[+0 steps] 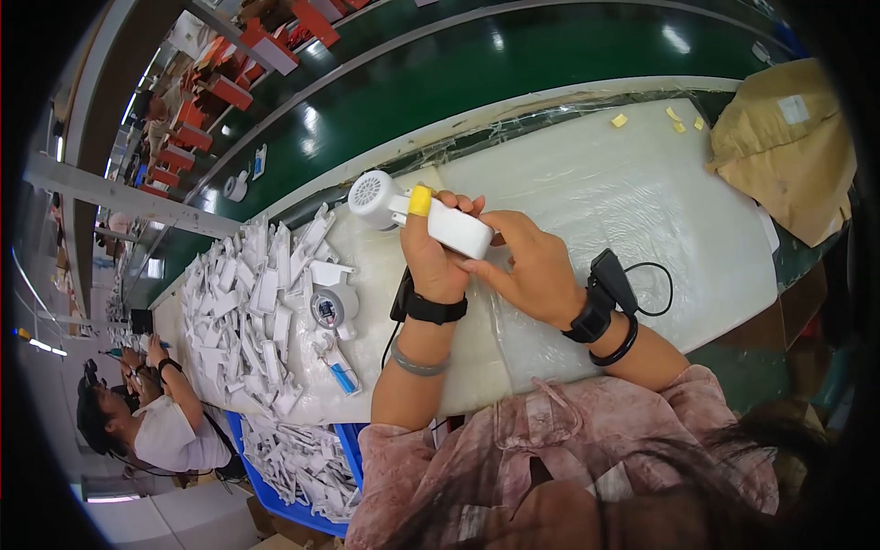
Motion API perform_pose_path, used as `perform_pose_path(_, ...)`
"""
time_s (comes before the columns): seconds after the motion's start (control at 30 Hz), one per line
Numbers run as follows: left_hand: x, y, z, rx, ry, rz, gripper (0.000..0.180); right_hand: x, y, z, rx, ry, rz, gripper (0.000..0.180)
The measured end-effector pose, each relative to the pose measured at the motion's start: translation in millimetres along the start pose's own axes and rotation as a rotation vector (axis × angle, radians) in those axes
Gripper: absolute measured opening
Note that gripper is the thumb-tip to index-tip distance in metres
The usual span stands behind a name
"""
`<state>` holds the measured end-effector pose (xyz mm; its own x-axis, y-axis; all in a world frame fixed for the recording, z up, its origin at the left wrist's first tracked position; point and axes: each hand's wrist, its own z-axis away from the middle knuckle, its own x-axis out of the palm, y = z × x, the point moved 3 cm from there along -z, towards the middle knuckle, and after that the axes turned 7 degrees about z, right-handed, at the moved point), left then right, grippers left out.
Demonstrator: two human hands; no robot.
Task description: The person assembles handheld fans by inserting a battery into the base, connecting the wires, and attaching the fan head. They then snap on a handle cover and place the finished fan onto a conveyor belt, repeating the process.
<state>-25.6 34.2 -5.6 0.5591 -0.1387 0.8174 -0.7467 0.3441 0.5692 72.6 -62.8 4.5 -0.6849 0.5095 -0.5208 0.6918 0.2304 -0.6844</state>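
A white handheld fan [370,200] with a round slotted grille is held over the table, its grille end pointing to the upper left. My left hand [431,252] is wrapped round its handle, with a yellow cover on the thumb. At the handle's other end, my right hand [532,261] grips the white casing between thumb and fingers. Left of my forearm lies an opened fan part [332,309] with its inner parts showing. Just below that is a piece with a blue cylinder [343,371]. A large heap of white plastic shell pieces [243,307] covers the table's left side.
A blue crate [353,449] full of white pieces stands below the table edge. Brown paper [779,147] lies at the far right, near small yellow bits [676,121]. A green conveyor [440,78] runs behind the table. Another person [179,426] works at the left.
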Motion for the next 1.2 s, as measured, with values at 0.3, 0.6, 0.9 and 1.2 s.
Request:
perform_pose_path(0.3,2.6,6.9,-2.9,-0.161,-0.155,0.189,0.043,-0.1,5.9,-4.2,0.175,-0.08,-0.21,0.043)
perform_pose_path(0.6,-7.0,6.5,-9.4,-0.125,0.071,0.028,0.037,-0.9,21.0,-9.4,0.361,-0.282,-0.35,0.04)
perform_pose_path(0.9,-7.1,8.6,-6.5,-0.064,0.011,-0.333,0.031,-0.8,19.0,-10.1,0.164,-0.368,-0.106,0.04)
perform_pose_path(1.2,7.5,11.0,2.9,-0.018,0.034,-0.448,0.023,-3.0,18.7,-8.3,0.475,-0.585,-0.353,0.041)
